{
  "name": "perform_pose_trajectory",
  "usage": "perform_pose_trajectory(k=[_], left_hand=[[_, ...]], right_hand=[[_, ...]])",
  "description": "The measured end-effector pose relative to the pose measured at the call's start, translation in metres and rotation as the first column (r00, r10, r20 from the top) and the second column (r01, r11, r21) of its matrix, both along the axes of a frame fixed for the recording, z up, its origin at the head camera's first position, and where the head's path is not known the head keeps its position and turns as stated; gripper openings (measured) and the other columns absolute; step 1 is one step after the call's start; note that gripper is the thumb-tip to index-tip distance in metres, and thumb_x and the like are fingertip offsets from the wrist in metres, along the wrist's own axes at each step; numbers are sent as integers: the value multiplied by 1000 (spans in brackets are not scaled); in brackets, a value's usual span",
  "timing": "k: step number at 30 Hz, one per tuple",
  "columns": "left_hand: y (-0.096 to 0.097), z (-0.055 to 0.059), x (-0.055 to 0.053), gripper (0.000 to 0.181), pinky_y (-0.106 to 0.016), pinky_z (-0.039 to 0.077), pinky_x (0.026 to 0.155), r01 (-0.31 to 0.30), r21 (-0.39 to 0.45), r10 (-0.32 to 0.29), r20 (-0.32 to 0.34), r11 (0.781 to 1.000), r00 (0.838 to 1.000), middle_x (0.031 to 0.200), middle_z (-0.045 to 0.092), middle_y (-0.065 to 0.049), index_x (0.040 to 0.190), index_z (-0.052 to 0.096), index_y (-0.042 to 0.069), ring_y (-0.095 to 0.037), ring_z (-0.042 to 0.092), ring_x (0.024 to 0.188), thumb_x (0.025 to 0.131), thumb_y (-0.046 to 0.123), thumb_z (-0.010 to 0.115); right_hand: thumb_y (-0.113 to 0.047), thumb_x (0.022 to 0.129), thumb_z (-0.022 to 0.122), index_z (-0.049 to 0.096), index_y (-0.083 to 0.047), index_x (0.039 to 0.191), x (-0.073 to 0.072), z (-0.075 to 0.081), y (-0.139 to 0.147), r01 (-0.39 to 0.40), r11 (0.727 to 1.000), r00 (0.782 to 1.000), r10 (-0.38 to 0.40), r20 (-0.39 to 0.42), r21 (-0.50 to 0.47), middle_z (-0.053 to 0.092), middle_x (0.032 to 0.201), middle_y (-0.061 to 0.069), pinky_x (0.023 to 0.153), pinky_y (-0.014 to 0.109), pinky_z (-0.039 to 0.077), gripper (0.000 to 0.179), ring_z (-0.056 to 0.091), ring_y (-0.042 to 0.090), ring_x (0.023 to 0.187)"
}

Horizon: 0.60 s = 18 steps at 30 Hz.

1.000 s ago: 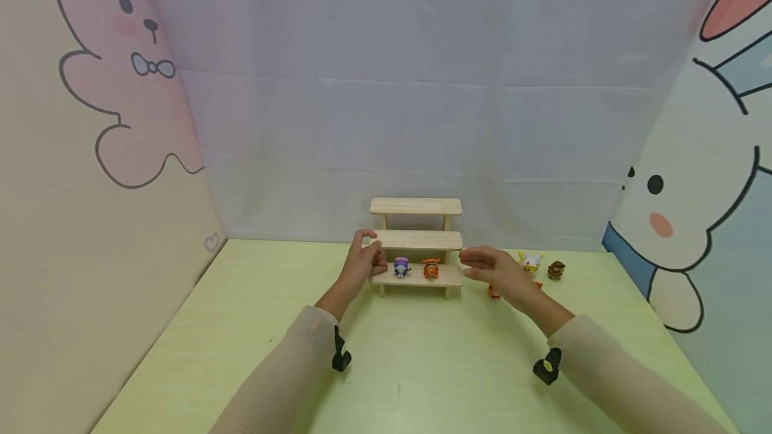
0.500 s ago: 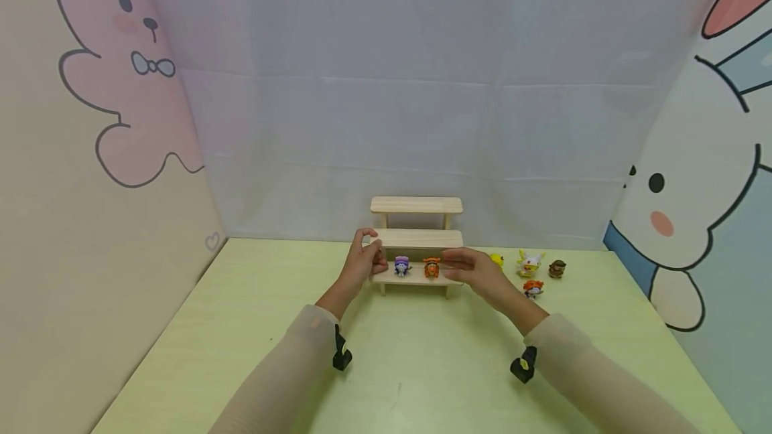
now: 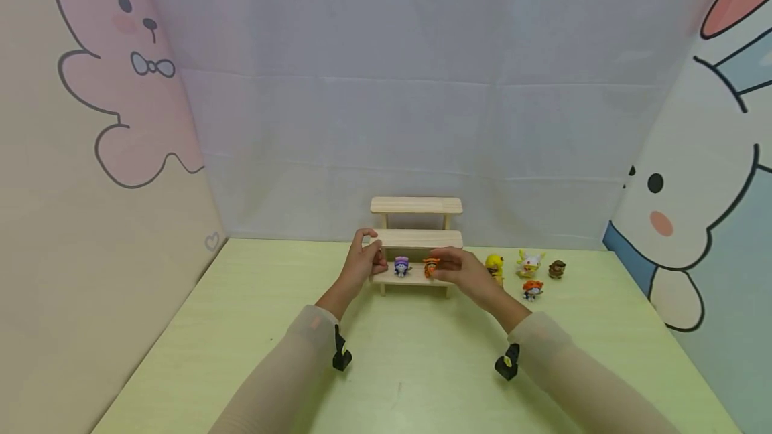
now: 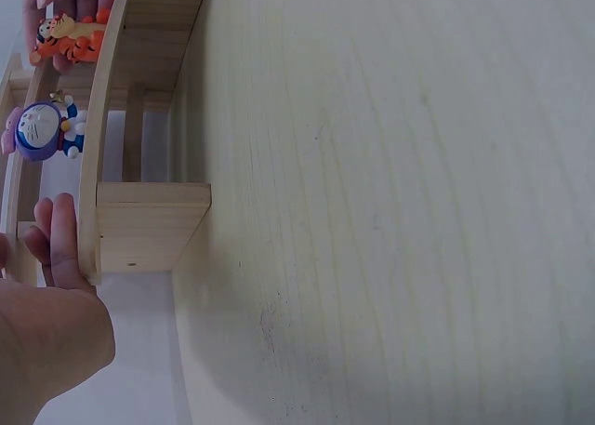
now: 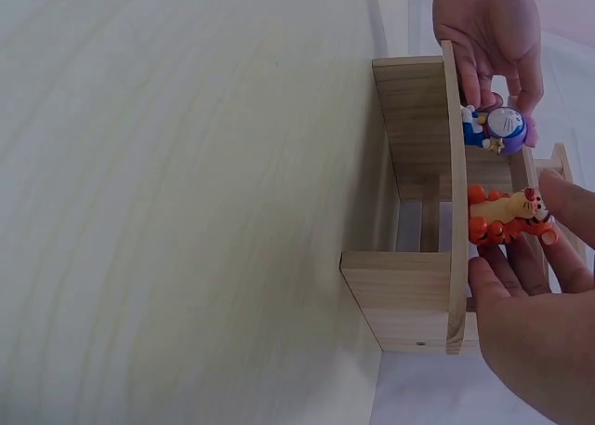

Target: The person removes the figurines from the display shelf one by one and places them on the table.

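A small three-tier wooden display shelf (image 3: 416,238) stands against the back wall. On its lowest tier sit a blue-and-white cat figurine with a purple hat (image 3: 401,266) and an orange tiger figurine (image 5: 507,216). My left hand (image 3: 364,263) grips the shelf's left end, its fingers on the lower tiers beside the cat figurine. At the right end, my right hand (image 3: 464,273) has its fingers around the tiger figurine, thumb and index at its head in the right wrist view. Part of the tiger is hidden behind those fingers in the head view.
Right of the shelf on the pale table (image 3: 398,367) stand a yellow figurine (image 3: 494,266), a white-and-yellow figurine (image 3: 529,264), a brown figurine (image 3: 557,269) and an orange-haired figurine (image 3: 533,289). White cloth (image 3: 386,99) hangs behind.
My right hand has moved left from beside the shelf to the tiger figurine and now takes hold of it. The figurines on the right have come into fuller view. My left hand stays put.
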<state>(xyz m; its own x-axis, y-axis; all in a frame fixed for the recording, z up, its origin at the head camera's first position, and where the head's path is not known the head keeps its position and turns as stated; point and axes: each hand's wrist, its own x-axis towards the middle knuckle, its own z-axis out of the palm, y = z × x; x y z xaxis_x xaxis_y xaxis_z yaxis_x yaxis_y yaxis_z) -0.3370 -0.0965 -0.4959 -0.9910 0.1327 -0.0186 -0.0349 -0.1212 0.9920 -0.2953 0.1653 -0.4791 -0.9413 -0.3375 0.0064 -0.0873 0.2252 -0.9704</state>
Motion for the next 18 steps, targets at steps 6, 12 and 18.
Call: perform_pose_trajectory(k=[6, 12, 18], left_hand=[[0, 1, 0, 22, -33, 61, 71, 0, -5, 0, 8, 1000, 1000, 75, 57, -6, 131, 42, 13, -19, 63, 66, 110, 18, 49], [0, -1, -1, 21, -31, 60, 69, 1, 8, -1, -4, 1000, 1000, 75, 56, -7, 130, 42, 13, -18, 62, 66, 110, 17, 49], [-1, 0, 0, 21, -31, 60, 69, 6, 13, -6, -2, 1000, 1000, 75, 56, -7, 130, 42, 13, -18, 62, 66, 110, 17, 49]], right_hand=[[-5, 99, 69, 54, 2, 144, 2, 2, -6, 18, 1000, 1000, -18, -7, 15, 58, 142, 23, 98, 36, 56, 48, 59, 37, 129], [-4, 98, 69, 57, 0, 142, 0, -2, -8, 47, 998, 999, -47, -17, 31, 60, 140, 21, 96, 37, 57, 46, 59, 36, 129], [-8, 99, 70, 58, -1, 141, 2, -3, -10, 68, 995, 997, -66, -34, 67, 63, 135, 20, 96, 41, 57, 44, 62, 35, 125]])
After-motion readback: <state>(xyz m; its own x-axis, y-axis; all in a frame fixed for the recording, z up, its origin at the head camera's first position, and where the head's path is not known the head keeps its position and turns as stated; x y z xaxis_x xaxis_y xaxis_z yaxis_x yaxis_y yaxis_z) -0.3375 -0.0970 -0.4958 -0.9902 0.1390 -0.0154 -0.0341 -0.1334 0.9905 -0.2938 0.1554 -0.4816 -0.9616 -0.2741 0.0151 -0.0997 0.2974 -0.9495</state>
